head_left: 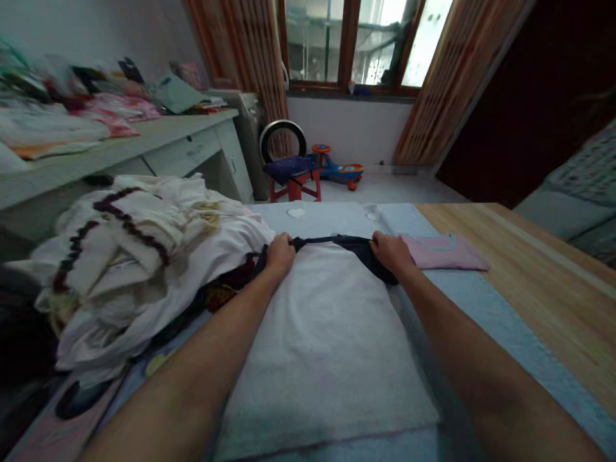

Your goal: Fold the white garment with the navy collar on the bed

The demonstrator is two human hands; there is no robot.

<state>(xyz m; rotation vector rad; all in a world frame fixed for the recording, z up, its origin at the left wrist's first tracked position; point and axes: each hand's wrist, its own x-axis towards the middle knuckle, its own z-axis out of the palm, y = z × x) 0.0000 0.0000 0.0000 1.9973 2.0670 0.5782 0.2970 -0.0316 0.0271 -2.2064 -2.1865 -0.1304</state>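
A white shirt with dark navy sleeves and collar edge (332, 321) lies spread out before me, its hem towards me. At its far left corner my left hand (282, 253) is closed on the dark fabric. My right hand (391, 251) pinches the dark shoulder on the other side, and the dark edge runs taut between both hands. Just beyond my right hand lies a folded pink garment (447, 252). Under the shirt is a light blue cloth (486, 321). The fingertips of both hands are partly hidden by the fabric.
A big heap of white cloth with dark ruffled trim (144, 237) sits to my left, over other clothes. The wooden surface (543, 256) extends at right. Beyond stand a red stool (308, 186), a blue ride-on toy (337, 168) and a cluttered white desk (192, 141).
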